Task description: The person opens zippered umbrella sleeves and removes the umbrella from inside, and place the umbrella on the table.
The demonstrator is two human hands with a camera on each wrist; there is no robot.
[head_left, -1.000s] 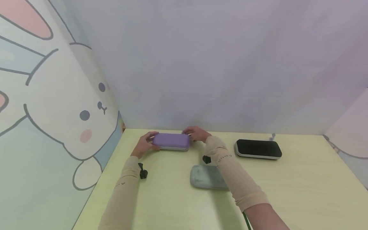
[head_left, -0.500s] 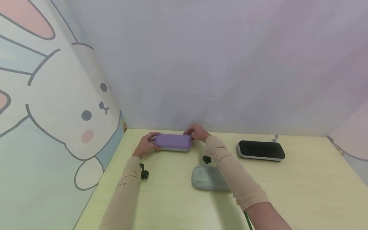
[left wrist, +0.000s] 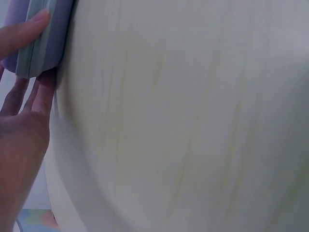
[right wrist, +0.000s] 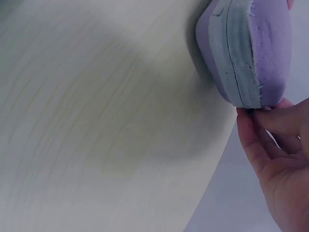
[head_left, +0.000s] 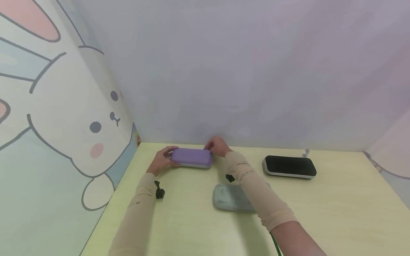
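Observation:
At the back left of the table lies a purple zip-up case (head_left: pixel 192 156) with a pale grey zipper band (right wrist: pixel 234 53) round its side. My left hand (head_left: pixel 160 161) grips its left end, the thumb on the near side and the fingers behind and beneath, as the left wrist view shows. At the far right corner my right hand (head_left: pixel 218 145) pinches with thumb and index finger where the zipper band ends. A small dark bit, likely the zipper pull (right wrist: pixel 251 111), shows between those fingertips; most of it is hidden. The case appears zipped along the visible side.
A grey-green case (head_left: pixel 229 199) lies nearer, partly under my right forearm in the head view. Farther right is a case with a black top and white side (head_left: pixel 289 166). Pale curtains (head_left: pixel 240 89) rise right behind the table's back edge.
My right hand has shifted slightly back and its fingers have closed into a tighter pinch at the case's corner. The left hand and the purple case stay put.

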